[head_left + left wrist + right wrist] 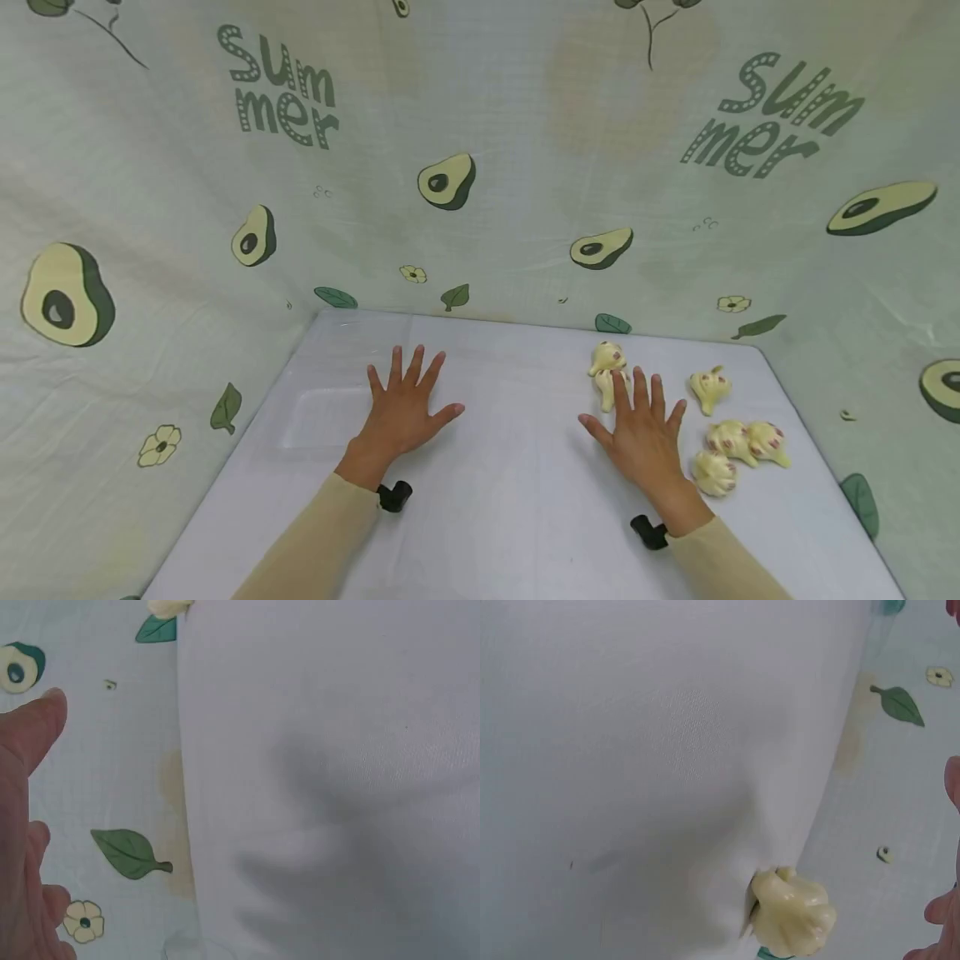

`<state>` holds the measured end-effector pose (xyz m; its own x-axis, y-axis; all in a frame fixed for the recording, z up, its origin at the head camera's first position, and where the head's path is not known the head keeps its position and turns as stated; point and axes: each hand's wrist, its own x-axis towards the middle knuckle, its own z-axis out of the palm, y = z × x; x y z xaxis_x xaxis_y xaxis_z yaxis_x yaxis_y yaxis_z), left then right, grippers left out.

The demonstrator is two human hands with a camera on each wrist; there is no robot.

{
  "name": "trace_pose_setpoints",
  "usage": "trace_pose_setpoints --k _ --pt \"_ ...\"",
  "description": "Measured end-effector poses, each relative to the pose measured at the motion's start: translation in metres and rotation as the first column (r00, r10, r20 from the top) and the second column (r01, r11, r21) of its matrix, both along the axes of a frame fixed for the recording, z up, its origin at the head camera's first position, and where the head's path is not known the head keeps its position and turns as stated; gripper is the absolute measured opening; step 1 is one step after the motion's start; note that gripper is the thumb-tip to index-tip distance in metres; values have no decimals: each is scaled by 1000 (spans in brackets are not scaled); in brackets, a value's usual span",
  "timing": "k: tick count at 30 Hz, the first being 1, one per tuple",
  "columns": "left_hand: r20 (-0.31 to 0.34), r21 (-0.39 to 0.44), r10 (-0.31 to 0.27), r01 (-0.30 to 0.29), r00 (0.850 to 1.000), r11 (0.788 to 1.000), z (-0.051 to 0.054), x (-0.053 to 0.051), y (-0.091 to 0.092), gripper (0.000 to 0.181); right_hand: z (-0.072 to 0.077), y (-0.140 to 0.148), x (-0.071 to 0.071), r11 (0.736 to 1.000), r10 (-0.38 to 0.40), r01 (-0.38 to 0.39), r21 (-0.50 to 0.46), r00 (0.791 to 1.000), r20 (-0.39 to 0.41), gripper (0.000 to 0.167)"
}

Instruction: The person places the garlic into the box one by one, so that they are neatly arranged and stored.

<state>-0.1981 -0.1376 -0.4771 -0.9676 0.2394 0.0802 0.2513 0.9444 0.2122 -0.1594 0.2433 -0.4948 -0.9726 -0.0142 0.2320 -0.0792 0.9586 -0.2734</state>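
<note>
Nearest: beige long sleeves (315, 537), small black wrist devices (396, 497). Left hand (403, 414) and right hand (645, 437) palm-down over smooth white table (510, 517), fingers straight, fanned, grasping nothing. Clear rectangular plastic tray (322, 417) just left of left hand. Six pale-yellow, purple-flecked garlic-shaped bulbs (708, 389): two at right fingertips, contact unclear; four right of right hand.

Garlic bulbs (729, 438) R, clr tray (322, 419) L

white table (495, 517) | clear plastic container (324, 421) at left | six garlic bulbs (708, 388) at right
</note>
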Motion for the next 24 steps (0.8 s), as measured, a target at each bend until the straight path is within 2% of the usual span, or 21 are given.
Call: trace_pose_setpoints --k 3,7,17,24 --pt "-2 34 31 -31 1000 999 2 1 -11 99 -1 -8 -3 1000 15 -15 -15 1000 -10 99" --pt "-15 54 76 -75 997 996 1 2 -37 99 -1 -24 -9 998 54 -54 -13 998 -30 97" --pt "-16 78 203 -202 979 976 -6 13 -126 102 -6 -84 -17 986 165 -166 -17 985 -51 96" --pt "3 78 286 -285 958 955 -5 24 -174 99 -13 -129 -17 968 250 -250 -18 968 -27 92"
